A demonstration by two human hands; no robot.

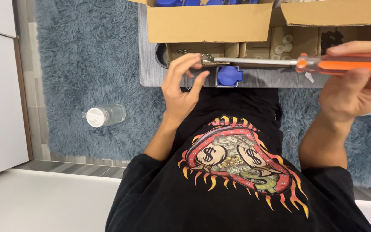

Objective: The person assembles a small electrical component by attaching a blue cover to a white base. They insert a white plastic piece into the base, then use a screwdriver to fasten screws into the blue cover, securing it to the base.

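My right hand (352, 88) grips the orange handle of a screwdriver (344, 64), whose metal shaft runs left to a tip by my left fingers. My left hand (181, 83) pinches a small metal part (207, 59) at that tip, fingers curled around it. Just below the tip, a blue socket piece (229, 76) lies on the grey table (151, 73). Both hands hover above the table's near edge.
A large cardboard box (209, 21) with blue parts stands at the back, next to smaller boxes (280, 47) with white and metal parts. A clear bottle with a white cap (104, 115) lies on the blue rug (82, 56). My black printed shirt fills the foreground.
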